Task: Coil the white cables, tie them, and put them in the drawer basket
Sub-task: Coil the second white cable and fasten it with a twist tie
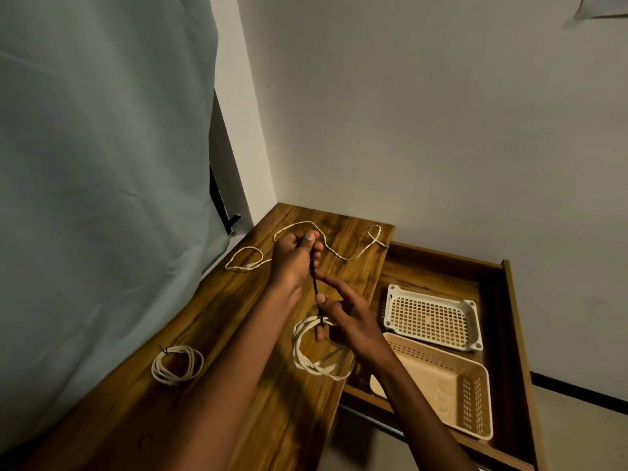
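White cord, thin, light and limp by the look of it: 1 tied coil (pixel 177 364) lies near left on the wooden desk (pixel 238 402). Far left, a loose cable (pixel 306 244) sprawls uncoiled. The left hand (pixel 295 258) is closed, pinching the far end of a dark tie (pixel 314 283). The right hand (pixel 350 322) pinches its near end at the top of a second coil (pixel 317 351). Such loops likely spring apart, so grip them at the binding. Right, 2 baskets (pixel 438 355) sit in the open drawer (pixel 509 300).

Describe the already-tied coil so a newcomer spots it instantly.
On the wooden desktop, look at the near left edge beside the grey curtain. The tied coil lies there alone, untouched, pinched by a dark tie, unlike the coil in the hands.
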